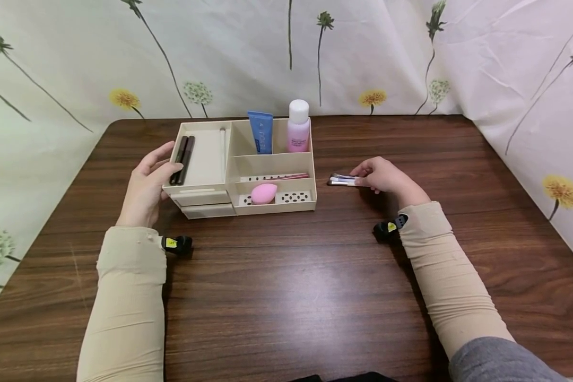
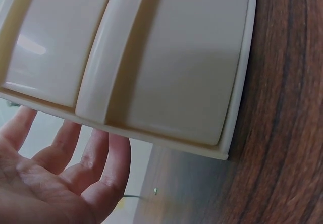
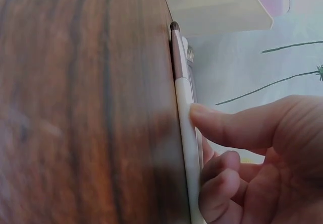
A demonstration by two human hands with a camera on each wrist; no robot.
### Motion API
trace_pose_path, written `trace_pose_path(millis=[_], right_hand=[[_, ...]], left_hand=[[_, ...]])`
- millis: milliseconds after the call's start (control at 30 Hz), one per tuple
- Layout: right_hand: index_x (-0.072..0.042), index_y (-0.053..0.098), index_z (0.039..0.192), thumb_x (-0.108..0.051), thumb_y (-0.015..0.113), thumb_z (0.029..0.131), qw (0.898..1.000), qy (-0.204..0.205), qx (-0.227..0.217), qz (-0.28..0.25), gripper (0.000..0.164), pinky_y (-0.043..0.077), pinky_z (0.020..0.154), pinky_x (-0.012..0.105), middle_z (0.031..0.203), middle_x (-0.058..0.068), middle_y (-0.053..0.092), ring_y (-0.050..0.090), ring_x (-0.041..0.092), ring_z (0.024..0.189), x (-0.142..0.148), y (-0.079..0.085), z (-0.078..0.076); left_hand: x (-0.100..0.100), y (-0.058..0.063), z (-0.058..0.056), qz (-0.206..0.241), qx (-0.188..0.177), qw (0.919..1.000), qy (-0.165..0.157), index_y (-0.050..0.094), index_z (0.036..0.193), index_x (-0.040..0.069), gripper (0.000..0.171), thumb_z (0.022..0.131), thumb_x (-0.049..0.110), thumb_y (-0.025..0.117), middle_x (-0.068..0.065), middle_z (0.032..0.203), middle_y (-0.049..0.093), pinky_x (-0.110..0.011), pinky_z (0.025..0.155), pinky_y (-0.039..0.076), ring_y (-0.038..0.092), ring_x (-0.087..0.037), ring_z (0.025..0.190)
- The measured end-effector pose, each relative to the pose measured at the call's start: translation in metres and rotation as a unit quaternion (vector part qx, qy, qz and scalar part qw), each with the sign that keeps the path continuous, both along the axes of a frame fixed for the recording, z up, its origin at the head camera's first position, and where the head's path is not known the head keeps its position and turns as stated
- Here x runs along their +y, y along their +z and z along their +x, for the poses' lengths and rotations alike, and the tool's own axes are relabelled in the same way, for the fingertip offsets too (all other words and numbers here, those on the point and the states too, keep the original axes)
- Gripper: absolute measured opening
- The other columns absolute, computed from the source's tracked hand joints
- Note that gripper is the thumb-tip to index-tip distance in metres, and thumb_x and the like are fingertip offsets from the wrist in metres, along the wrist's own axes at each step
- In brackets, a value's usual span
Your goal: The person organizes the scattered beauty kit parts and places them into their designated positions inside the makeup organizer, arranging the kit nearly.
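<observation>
Cream organizer [image 1: 206, 154], blue tube [image 1: 261, 133], bottle [image 1: 298, 132], pink sponge [image 1: 264, 193] inside, brushes [image 1: 342, 181] outside

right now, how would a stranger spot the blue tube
On the brown table stands a cream organizer. Its rear right compartment holds the blue tube, left of the pink bottle. The tube's flat top edge sets it apart from the bottle.
</observation>
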State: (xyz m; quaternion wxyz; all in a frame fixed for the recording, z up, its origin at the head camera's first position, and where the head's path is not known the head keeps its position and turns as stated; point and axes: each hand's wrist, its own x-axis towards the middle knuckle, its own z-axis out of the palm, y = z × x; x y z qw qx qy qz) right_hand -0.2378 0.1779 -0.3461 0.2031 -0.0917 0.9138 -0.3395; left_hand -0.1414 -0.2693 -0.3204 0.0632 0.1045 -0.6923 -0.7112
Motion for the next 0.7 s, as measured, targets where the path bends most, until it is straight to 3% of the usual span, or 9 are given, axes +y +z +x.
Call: trace_pose_path(millis=[367, 700], right_hand=[[0.001, 0.067, 0.118, -0.012, 0.064, 0.096, 1.000, -0.015, 0.011, -0.005, 0.026, 0.042, 0.054, 0.027, 0.084, 0.004, 0.057, 0.045, 0.012, 0.054, -0.0015, 0.0023, -0.0003], [0.000, 0.072, 0.111, -0.012, 0.066, 0.095, 0.999, -0.024, 0.024, 0.018, 0.021, 0.044, 0.057, 0.028, 0.088, 0.006, 0.066, 0.050, 0.015, 0.062, -0.0040, 0.0013, 0.0014]], left_hand=[[0.0000, 0.0003, -0.0018, 0.000, 0.000, 1.0000, 0.002, 0.052, 0.145, 0.023, 0.055, 0.093, 0.015, 0.067, 0.002, 0.118, 0.055, -0.015, 0.055, 0.049, 0.063, -0.003, 0.085], [-0.0009, -0.0011, 0.0000, -0.003, -0.004, 1.0000, 0.000, 0.052, 0.145, 0.024, 0.054, 0.093, 0.016, 0.067, 0.003, 0.120, 0.055, -0.016, 0.059, 0.052, 0.063, -0.003, 0.090]])
